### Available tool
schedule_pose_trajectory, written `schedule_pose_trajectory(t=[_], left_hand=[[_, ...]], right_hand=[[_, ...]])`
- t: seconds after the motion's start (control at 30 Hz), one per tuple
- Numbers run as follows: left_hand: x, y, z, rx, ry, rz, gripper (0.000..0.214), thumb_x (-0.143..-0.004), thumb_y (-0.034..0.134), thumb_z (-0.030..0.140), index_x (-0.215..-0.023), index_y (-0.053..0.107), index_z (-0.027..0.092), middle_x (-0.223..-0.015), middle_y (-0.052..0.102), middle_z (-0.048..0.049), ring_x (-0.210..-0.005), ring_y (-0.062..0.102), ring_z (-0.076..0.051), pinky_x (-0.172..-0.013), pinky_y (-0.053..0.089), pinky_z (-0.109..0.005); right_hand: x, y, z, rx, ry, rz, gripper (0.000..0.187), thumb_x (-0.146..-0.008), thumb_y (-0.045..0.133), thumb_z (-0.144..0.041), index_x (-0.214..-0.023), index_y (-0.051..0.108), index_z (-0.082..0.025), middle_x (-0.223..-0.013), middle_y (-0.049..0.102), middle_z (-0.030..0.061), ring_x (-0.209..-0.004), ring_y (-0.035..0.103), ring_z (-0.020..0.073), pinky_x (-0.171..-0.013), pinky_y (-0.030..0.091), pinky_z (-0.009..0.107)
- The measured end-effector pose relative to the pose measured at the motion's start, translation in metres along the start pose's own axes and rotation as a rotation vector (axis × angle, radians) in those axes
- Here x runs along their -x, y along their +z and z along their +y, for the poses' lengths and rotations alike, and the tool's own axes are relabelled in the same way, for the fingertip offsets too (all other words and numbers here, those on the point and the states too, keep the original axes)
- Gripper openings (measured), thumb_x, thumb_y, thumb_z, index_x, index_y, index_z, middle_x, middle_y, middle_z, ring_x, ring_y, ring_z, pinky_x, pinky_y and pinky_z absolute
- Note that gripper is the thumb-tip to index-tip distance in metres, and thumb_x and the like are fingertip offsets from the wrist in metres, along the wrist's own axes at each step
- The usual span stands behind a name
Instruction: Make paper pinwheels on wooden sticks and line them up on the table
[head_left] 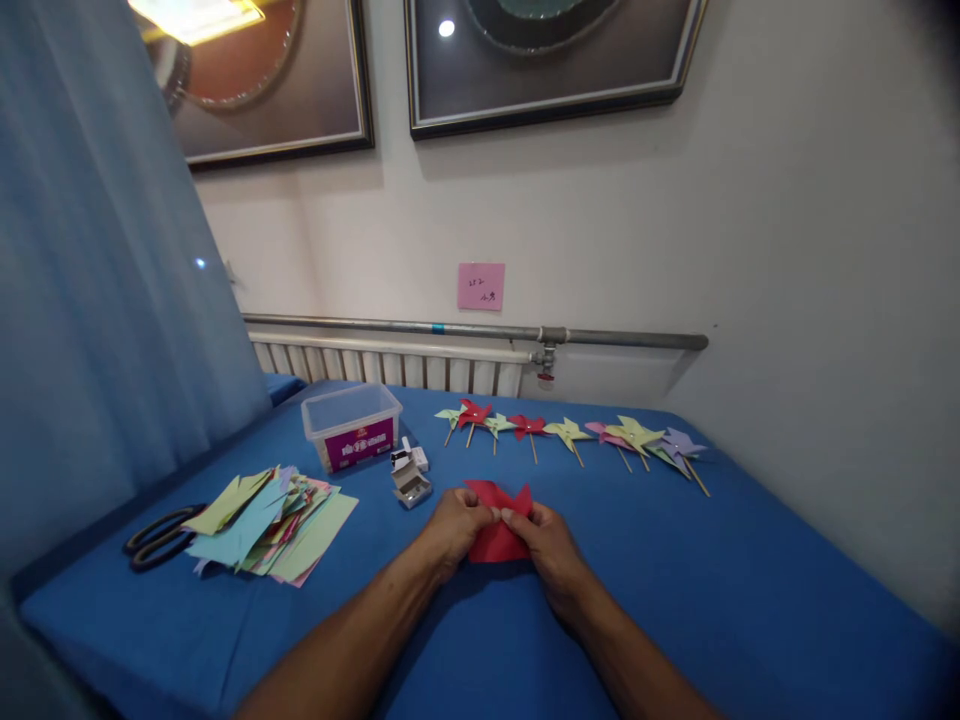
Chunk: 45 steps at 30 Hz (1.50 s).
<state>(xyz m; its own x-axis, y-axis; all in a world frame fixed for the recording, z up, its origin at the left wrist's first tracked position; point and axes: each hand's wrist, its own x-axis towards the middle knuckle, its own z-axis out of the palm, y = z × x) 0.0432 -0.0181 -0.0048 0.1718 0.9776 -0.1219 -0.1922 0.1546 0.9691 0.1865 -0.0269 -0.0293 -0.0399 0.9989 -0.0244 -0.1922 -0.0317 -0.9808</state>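
The blue-covered surface (720, 600) spreads under and around both hands. Close above it, the left hand (454, 528) and right hand (556, 560) each pinch the one red paper (499, 542), thumbs nearly meeting at its middle. The paper lies directly between the hands, neither being nearer, with pointed corners rising away from the wearer; it looks about as wide as tall, so I can't tell a long axis.

Counted by size: one plastic tub (352, 410), ahead and left of the left hand; one paper pile (247, 530), farther left, its sheets too overlapped to count; one pair of scissors (159, 540), beyond the pile; what look like nine pinwheels (529, 426), partly overlapping, rowed ahead of the hands and on toward the right; one small open box (412, 487), just ahead-left of the left hand.
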Motion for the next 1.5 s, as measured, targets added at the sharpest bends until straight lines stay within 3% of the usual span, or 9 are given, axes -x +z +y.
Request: schedule_pose_trajectory(t=[0.1, 0.2, 0.33, 0.5, 0.77, 0.93, 1.1, 1.33, 1.5], left_hand=[[-0.004, -0.001, -0.003, -0.023, 0.007, 0.081, 0.025, -0.056, 0.077, 0.026, -0.056, 0.053, 0.019, -0.047, 0.050, 0.0048, -0.042, 0.039, -0.007, -0.046, 0.026, -0.022], [-0.008, -0.003, -0.004, 0.065, 0.021, 0.127, 0.021, -0.057, 0.076, 0.025, -0.062, 0.057, 0.017, -0.053, 0.057, 0.0027, -0.047, 0.047, -0.009, -0.050, 0.035, -0.023], [-0.012, -0.007, 0.000, 0.216, 0.040, 0.193, 0.022, -0.055, 0.077, 0.022, -0.064, 0.057, 0.017, -0.055, 0.058, 0.0022, -0.050, 0.050, -0.010, -0.054, 0.040, -0.024], [-0.010, -0.008, 0.005, 0.307, 0.067, 0.210, 0.020, -0.057, 0.075, 0.020, -0.070, 0.060, 0.017, -0.061, 0.062, 0.0012, -0.056, 0.055, -0.012, -0.057, 0.042, -0.024], [-0.006, 0.000, 0.003, 0.321, 0.055, 0.213, 0.025, -0.058, 0.076, 0.018, -0.064, 0.052, 0.019, -0.055, 0.054, 0.0046, -0.049, 0.047, -0.009, -0.052, 0.035, -0.023], [-0.006, 0.000, 0.001, 0.293, 0.036, 0.221, 0.023, -0.059, 0.076, 0.018, -0.061, 0.052, 0.018, -0.052, 0.053, 0.0047, -0.048, 0.045, -0.008, -0.050, 0.033, -0.022], [-0.006, 0.003, 0.000, 0.232, 0.062, 0.207, 0.020, -0.060, 0.077, 0.021, -0.062, 0.058, 0.017, -0.054, 0.056, 0.0020, -0.049, 0.047, -0.009, -0.052, 0.034, -0.023], [-0.009, 0.003, -0.008, 0.143, 0.093, 0.252, 0.022, -0.062, 0.077, 0.024, -0.060, 0.056, 0.017, -0.052, 0.053, 0.0033, -0.046, 0.043, -0.008, -0.050, 0.033, -0.024], [-0.011, 0.003, -0.011, 0.139, 0.081, 0.250, 0.023, -0.063, 0.081, 0.025, -0.064, 0.059, 0.016, -0.054, 0.058, 0.0016, -0.050, 0.050, -0.010, -0.052, 0.036, -0.023]], right_hand=[[0.004, 0.003, -0.005, 0.005, -0.045, -0.003, 0.042, -0.071, 0.078, -0.056, -0.088, 0.070, -0.018, -0.078, 0.077, 0.0059, -0.071, 0.070, 0.0234, -0.071, 0.055, 0.035], [0.007, 0.005, -0.009, 0.083, -0.136, 0.033, 0.041, -0.076, 0.072, -0.050, -0.102, 0.066, -0.019, -0.090, 0.077, 0.0081, -0.077, 0.071, 0.0236, -0.074, 0.057, 0.036], [0.014, 0.005, -0.009, 0.424, -0.403, 0.090, 0.046, -0.078, 0.065, -0.033, -0.123, 0.061, -0.024, -0.118, 0.071, 0.0103, -0.101, 0.070, 0.0256, -0.093, 0.057, 0.044], [0.021, 0.005, -0.005, 0.840, -0.720, 0.050, 0.042, -0.082, 0.061, -0.018, -0.123, 0.064, -0.029, -0.146, 0.053, 0.0100, -0.136, 0.054, 0.0303, -0.113, 0.047, 0.053], [0.020, 0.006, -0.002, 1.096, -0.884, 0.070, 0.020, -0.089, 0.062, -0.019, -0.105, 0.071, -0.028, -0.153, 0.047, 0.0112, -0.138, 0.050, 0.0340, -0.110, 0.047, 0.059], [0.022, 0.008, -0.005, 1.042, -0.865, 0.145, 0.017, -0.097, 0.058, -0.031, -0.095, 0.074, -0.029, -0.149, 0.051, 0.0096, -0.135, 0.051, 0.0332, -0.111, 0.045, 0.059], [0.020, 0.012, -0.001, 0.824, -0.685, 0.223, 0.025, -0.096, 0.056, -0.040, -0.087, 0.074, -0.026, -0.143, 0.054, 0.0125, -0.134, 0.052, 0.0328, -0.112, 0.044, 0.055], [0.009, 0.013, 0.003, 0.586, -0.405, 0.295, 0.026, -0.085, 0.063, -0.041, -0.065, 0.066, -0.024, -0.130, 0.064, 0.0138, -0.131, 0.057, 0.0310, -0.110, 0.044, 0.043], [0.006, 0.012, 0.002, 0.524, -0.281, 0.312, 0.020, -0.078, 0.066, -0.037, -0.063, 0.068, -0.024, -0.133, 0.065, 0.0146, -0.127, 0.060, 0.0319, -0.108, 0.044, 0.042]])
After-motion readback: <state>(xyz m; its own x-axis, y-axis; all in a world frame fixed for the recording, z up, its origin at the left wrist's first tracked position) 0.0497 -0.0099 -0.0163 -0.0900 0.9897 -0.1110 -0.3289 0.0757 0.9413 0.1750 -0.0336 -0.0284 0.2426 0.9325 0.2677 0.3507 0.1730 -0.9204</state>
